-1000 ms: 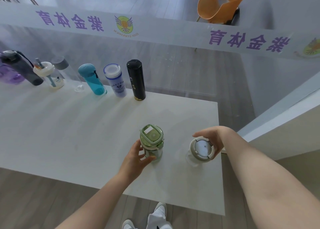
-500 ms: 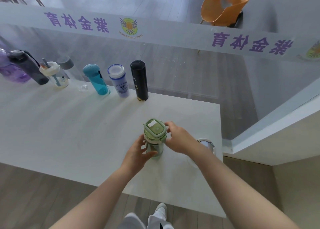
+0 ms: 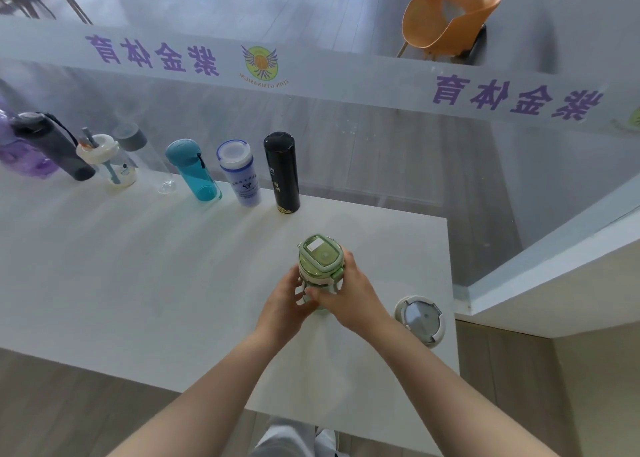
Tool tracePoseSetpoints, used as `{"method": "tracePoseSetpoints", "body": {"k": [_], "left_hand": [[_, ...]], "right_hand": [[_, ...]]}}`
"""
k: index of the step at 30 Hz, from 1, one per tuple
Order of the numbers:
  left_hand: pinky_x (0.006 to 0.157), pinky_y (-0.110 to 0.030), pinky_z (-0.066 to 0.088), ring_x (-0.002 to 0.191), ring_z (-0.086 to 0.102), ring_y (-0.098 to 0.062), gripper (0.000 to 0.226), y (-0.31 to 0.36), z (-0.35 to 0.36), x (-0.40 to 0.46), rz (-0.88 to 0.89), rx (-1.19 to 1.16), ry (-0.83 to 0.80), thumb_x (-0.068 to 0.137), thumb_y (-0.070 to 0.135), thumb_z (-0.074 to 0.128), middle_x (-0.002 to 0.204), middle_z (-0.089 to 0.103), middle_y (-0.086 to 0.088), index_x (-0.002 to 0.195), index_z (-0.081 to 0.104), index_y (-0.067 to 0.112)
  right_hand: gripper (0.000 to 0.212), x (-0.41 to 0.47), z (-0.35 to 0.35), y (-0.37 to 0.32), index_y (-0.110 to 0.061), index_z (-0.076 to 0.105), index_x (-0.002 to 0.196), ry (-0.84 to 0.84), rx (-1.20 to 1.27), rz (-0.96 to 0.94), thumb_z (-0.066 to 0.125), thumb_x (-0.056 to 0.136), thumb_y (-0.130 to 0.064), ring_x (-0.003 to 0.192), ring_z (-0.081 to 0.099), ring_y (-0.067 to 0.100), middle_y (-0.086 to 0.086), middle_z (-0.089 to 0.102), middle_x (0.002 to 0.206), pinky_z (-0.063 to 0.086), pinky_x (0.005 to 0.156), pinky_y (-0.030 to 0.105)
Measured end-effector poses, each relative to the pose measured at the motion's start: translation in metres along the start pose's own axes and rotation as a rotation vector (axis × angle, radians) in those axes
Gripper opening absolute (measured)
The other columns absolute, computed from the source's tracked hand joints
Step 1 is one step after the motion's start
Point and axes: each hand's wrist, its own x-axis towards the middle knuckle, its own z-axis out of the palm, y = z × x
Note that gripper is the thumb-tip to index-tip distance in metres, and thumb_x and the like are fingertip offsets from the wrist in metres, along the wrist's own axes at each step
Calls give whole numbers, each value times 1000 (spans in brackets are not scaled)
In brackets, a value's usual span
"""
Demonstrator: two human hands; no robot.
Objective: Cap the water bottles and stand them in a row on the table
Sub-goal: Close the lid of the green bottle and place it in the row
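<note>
— 2 hands on 1 bottle right now. My left hand (image 3: 287, 300) wraps the lower body of the green bottle (image 3: 320, 269) from the left, fingers curled round it, and my right hand (image 3: 349, 292) grips it from the right just under the lid, thumb across the front. The bottle stands upright on the table (image 3: 138, 266), near the right edge and nearer the front edge than the back.

— Which step is that?

— I judge it is the capping of this one: the green lid (image 3: 318, 254) sits on top and looks seated, though I cannot tell whether it is fully tight or latched. The row along the back edge ends at the black bottle (image 3: 281, 172), next to the white-and-blue bottle (image 3: 240, 174) and the teal bottle (image 3: 192, 169).

— And next?

— Confirm the lid is closed, then carry the bottle to the free spot right of the black one, upright and in line. After that, the white-lidded bottle (image 3: 420, 319) by the right edge.

— What differs from 1 second ago?

— Then my right hand was over at the white-lidded bottle and only my left held the green one. Half a second ago the right hand had reached the green lid; now it sits lower, closed round the bottle.
</note>
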Motion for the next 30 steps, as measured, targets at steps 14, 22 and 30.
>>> {"method": "tracePoseSetpoints", "body": {"k": [14,22,30], "left_hand": [[92,-38,56,102,61,-20,63,33,-10,131,5,-32,-93,80,-1,73,115,59,-1,124,53,40],[93,-44,56,105,63,-14,56,51,-14,190,36,35,-127,80,13,75,114,63,4,121,52,44],[92,-49,54,104,62,-19,59,60,-14,221,70,74,-110,74,28,75,114,63,6,122,48,50]], "right_hand": [[74,117,-24,-17,-35,35,137,77,69,86,77,77,-25,107,52,5,-13,56,120,39,69,5],[71,175,-40,-22,-33,38,135,108,84,108,78,77,-24,98,55,-5,-11,60,118,42,63,3],[68,210,-48,-23,-29,41,133,106,90,110,78,77,-19,97,54,-12,-13,62,113,42,62,-1]]}}
